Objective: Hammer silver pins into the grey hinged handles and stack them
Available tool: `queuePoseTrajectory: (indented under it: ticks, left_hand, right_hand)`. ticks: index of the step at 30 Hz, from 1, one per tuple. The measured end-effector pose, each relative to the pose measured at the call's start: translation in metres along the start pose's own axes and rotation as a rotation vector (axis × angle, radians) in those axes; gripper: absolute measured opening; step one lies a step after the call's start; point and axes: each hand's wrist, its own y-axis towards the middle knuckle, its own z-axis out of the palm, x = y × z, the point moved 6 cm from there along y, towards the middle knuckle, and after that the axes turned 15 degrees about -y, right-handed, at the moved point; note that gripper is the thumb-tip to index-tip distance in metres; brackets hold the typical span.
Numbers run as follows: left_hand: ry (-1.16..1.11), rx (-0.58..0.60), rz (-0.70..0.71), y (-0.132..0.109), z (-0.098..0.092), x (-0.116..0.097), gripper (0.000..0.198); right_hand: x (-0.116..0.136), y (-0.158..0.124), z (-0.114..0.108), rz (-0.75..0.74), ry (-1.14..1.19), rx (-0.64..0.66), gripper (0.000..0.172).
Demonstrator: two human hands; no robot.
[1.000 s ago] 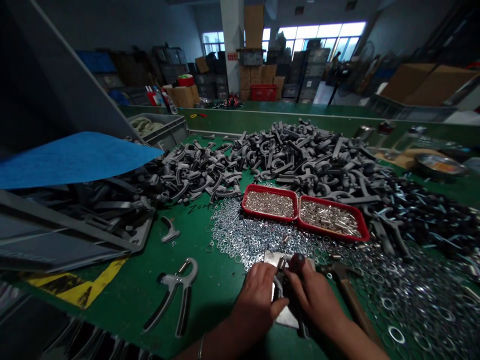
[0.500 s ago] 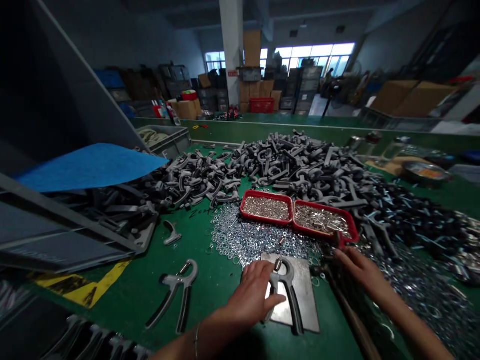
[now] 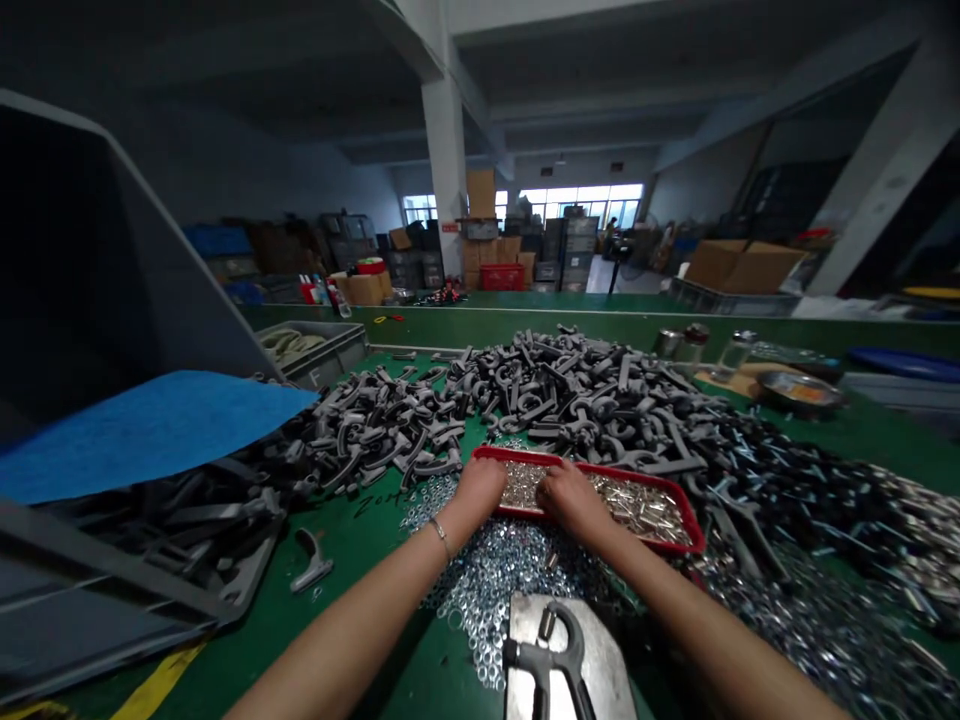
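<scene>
Small metal pieces lay in the left red tray, and both hands of the person were at this tray. It stood end to end with the right red tray, which held longer shiny pins. The left hand was placed at the left end of its tray, with the fingers curled down; whether they gripped any piece, one could not tell. The right hand was near the place where the two trays met, its fingers bent together at the pieces, and its grip could equally not be judged.

In front of the trays, many metal rings were spread on the green table. Nearer to the person, a gray two-handled tool rested on a flat metal plate, well apart from both hands. Behind the trays rose a large heap of gray parts.
</scene>
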Motion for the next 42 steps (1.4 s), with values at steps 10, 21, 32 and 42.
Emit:
queuePoseTrajectory:
  ticks: [10,21,32,42]
  left_hand:
    - [-0.107,-0.06,-0.045,-0.006,0.017,0.01,0.021]
    - [-0.817,-0.29,-0.147,-0.039,-0.019,0.024,0.01]
    - [-1.704,0.038,-0.437,-0.205,0.055,-0.052,0.033]
    - [-1.703,0.048,-0.471,-0.235,0.045,-0.051,0.036]
  right_hand:
    - [-0.009,0.004,0.022,0.107,0.099,0.035,0.013]
    - [0.005,-0.074,-0.023,0.263,0.584,-0.008,0.013]
    - [0.067,-0.179,0.003,0.119,0.553,-0.007,0.017]
    - [0.076,-0.183,0.006,0.001,0.296,-0.133,0.016]
